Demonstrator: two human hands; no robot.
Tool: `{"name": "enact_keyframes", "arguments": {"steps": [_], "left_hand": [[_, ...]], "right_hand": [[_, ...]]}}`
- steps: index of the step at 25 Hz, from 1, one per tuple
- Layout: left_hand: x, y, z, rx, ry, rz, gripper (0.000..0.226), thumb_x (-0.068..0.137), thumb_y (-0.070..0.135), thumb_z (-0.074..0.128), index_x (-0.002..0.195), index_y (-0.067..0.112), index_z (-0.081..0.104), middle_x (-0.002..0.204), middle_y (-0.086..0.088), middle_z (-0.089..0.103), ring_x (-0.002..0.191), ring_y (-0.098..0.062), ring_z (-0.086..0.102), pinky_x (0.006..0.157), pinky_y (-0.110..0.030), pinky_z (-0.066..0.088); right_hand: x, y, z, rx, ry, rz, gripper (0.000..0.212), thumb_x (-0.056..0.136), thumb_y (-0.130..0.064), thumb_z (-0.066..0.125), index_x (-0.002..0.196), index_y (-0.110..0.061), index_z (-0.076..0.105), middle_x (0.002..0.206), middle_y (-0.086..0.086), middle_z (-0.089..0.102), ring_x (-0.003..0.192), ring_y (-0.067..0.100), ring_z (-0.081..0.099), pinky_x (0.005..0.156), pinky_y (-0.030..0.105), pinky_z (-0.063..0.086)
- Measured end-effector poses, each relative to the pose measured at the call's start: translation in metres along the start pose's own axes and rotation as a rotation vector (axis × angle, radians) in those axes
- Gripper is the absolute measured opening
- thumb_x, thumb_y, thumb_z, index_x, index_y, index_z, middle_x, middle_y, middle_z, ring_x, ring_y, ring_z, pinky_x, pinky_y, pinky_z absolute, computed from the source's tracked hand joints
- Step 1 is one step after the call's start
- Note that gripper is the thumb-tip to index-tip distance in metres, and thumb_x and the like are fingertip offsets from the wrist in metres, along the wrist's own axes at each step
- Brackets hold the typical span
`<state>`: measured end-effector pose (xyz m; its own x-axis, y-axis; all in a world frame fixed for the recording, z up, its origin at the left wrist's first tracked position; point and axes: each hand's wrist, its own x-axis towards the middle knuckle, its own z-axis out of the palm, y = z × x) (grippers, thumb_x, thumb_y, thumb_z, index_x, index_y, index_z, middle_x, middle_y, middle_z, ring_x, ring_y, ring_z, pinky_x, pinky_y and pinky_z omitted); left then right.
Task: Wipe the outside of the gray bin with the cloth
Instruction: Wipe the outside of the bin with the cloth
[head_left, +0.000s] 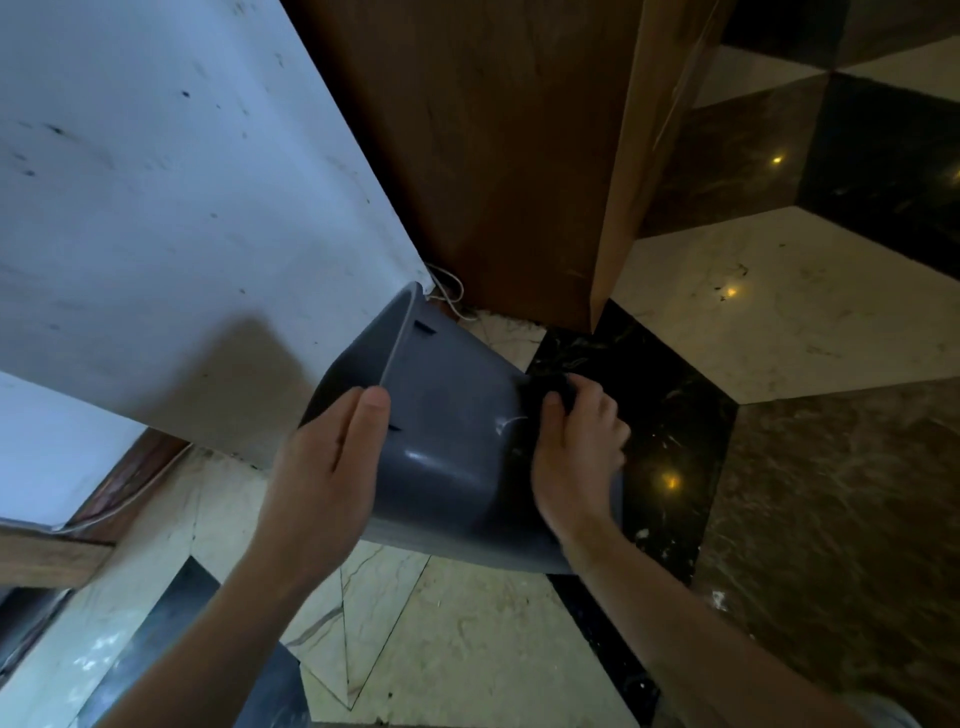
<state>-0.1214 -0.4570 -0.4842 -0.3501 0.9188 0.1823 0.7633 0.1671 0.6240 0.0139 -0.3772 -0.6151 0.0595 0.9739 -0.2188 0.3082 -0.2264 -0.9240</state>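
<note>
The gray bin (447, 415) is tipped on its side above the floor, its open mouth facing up and left toward the wall. My left hand (322, 467) grips the bin's rim, thumb on the outer wall and fingers inside. A dark cloth (558, 389) is bunched in my right hand (576, 447), which presses it against the bin's outer wall near the base end. Most of the cloth is hidden under my fingers.
A white wall (156, 208) stands at left, and a brown wooden panel (493, 156) rises behind the bin. A white cable (452, 291) lies in the corner at the panel's foot. The floor is polished marble in cream, black and brown tiles (753, 312).
</note>
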Motion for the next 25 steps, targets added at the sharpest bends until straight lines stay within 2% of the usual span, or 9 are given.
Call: {"name": "enact_keyframes", "arguments": {"steps": [4,8,10,12,15,18,21,23,25], "left_hand": [[0.0,0.008,0.009,0.02,-0.004,0.038,0.047,0.102,0.014,0.04,0.056,0.025,0.035,0.044,0.013,0.048,0.036,-0.001,0.041,0.035,-0.006,0.028],[-0.001,0.003,0.008,0.012,-0.013,0.04,0.042,0.1,0.024,0.039,0.059,0.028,0.04,0.053,0.01,0.053,0.041,-0.001,0.046,0.036,-0.006,0.029],[0.003,-0.003,0.001,0.019,0.019,0.008,0.046,0.102,0.024,0.039,0.056,0.028,0.036,0.047,0.007,0.045,0.038,-0.002,0.04,0.036,-0.009,0.027],[0.01,-0.012,-0.005,0.033,0.063,-0.039,0.047,0.103,0.023,0.039,0.057,0.025,0.032,0.045,0.012,0.042,0.04,-0.002,0.037,0.041,-0.02,0.03],[0.01,-0.014,-0.003,0.095,0.012,-0.011,0.045,0.103,0.019,0.039,0.058,0.023,0.035,0.049,0.017,0.047,0.043,-0.001,0.043,0.039,-0.009,0.03],[0.007,-0.009,0.006,0.186,-0.027,0.103,0.04,0.099,0.026,0.039,0.059,0.021,0.039,0.044,0.006,0.043,0.047,-0.004,0.048,0.038,-0.008,0.031],[0.007,-0.006,0.012,0.235,-0.036,0.12,0.039,0.097,0.03,0.035,0.061,0.018,0.042,0.041,0.011,0.029,0.054,-0.004,0.053,0.04,-0.008,0.034],[0.005,-0.001,0.017,0.266,-0.046,0.169,0.038,0.097,0.034,0.033,0.06,0.024,0.035,0.04,0.01,0.029,0.058,-0.007,0.054,0.043,-0.01,0.036],[0.002,0.003,0.018,0.265,-0.036,0.161,0.037,0.095,0.037,0.033,0.06,0.025,0.033,0.039,0.002,0.032,0.058,-0.012,0.055,0.042,-0.013,0.036]], "right_hand": [[-0.04,-0.068,0.015,0.097,-0.049,-0.309,0.026,0.099,-0.044,0.031,0.119,-0.032,0.044,0.127,-0.003,0.048,0.118,0.02,0.039,0.1,0.044,0.034],[-0.053,-0.057,0.019,-0.052,-0.056,-0.59,0.024,0.099,-0.044,0.036,0.12,-0.035,0.042,0.132,-0.006,0.046,0.121,0.018,0.04,0.097,0.036,0.033],[-0.043,-0.027,0.018,-0.137,-0.049,-0.563,0.024,0.097,-0.044,0.037,0.119,-0.035,0.043,0.132,-0.005,0.047,0.121,0.02,0.041,0.098,0.038,0.033],[-0.024,0.012,0.013,-0.202,-0.028,-0.425,0.024,0.096,-0.045,0.035,0.117,-0.036,0.043,0.13,-0.005,0.048,0.119,0.019,0.041,0.096,0.038,0.034],[-0.002,0.075,0.005,-0.247,-0.065,-0.099,0.025,0.098,-0.038,0.037,0.118,-0.026,0.045,0.121,0.002,0.047,0.114,0.026,0.043,0.092,0.039,0.035],[-0.008,0.094,0.011,-0.047,-0.057,0.093,0.02,0.1,-0.026,0.044,0.117,-0.016,0.047,0.115,0.006,0.046,0.112,0.033,0.044,0.089,0.037,0.032],[-0.006,0.053,0.016,0.029,-0.036,0.023,0.019,0.1,-0.028,0.043,0.117,-0.02,0.047,0.116,0.002,0.045,0.111,0.024,0.041,0.093,0.035,0.032],[-0.008,0.01,0.015,0.04,-0.046,-0.127,0.023,0.1,-0.032,0.041,0.119,-0.022,0.048,0.12,0.001,0.045,0.11,0.021,0.041,0.097,0.044,0.038],[-0.022,-0.036,0.015,0.067,-0.034,-0.331,0.024,0.098,-0.039,0.038,0.118,-0.027,0.046,0.12,-0.004,0.043,0.108,0.02,0.042,0.093,0.048,0.042]]}}
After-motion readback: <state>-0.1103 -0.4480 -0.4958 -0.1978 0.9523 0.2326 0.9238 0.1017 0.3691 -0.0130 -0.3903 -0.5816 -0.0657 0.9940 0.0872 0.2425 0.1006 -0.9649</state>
